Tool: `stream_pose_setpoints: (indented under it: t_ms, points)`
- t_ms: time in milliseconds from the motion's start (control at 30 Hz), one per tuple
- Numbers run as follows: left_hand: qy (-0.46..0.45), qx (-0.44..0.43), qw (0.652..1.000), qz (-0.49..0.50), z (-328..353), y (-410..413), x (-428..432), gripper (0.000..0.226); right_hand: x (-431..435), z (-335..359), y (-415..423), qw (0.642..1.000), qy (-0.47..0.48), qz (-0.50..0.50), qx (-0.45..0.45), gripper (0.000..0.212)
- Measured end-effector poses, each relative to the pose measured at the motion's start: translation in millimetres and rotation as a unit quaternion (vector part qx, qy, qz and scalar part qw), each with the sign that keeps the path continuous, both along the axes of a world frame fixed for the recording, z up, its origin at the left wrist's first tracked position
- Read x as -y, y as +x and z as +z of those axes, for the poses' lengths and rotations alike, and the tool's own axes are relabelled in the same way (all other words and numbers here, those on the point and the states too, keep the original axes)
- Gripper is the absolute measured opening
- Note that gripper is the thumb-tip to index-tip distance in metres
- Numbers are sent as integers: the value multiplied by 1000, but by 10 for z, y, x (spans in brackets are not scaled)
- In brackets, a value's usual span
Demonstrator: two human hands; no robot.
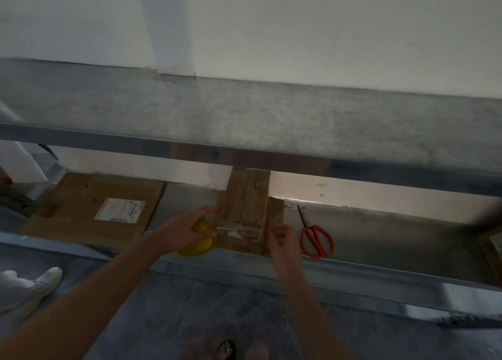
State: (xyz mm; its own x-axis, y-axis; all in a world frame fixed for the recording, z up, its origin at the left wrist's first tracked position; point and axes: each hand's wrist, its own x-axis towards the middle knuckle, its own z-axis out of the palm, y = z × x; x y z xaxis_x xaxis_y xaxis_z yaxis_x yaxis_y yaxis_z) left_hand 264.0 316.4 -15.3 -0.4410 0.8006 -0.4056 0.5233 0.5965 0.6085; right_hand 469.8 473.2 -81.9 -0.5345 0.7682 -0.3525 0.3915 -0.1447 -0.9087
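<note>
Head view, dim and a bit blurred. Writing first: the flat box on the left carries a white label, its text too small to read. The box in hand has dark print along its top and on its right flap, also unreadable.

Contents: both boxes are closed, so nothing inside shows.

The box is brown cardboard, creased, with a strip of pale torn tape across its near end. It sits mid-shelf on the lower level, far end under the upper shelf rail, well apart from the flat box.

Left grip: fingers reach to the box's left edge, over a yellow thing just beside the box. Cannot tell whether it holds either.

Right grip: fingers curled on the box's right flap at the near corner.

Scissors with orange handles lie just right of that grip.
</note>
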Motion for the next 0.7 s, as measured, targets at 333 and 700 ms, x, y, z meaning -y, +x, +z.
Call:
stream_pose_setpoints:
  t_ms: [333, 700]
  points:
    - [38, -3, 999, -28, 78, -111, 167, 51, 485, 188, -168, 985, 162, 12, 50, 44]
    - [52, 73, 994, -55, 41, -501, 298, 43, 599, 86, -374, 988, 71, -130, -45, 38]
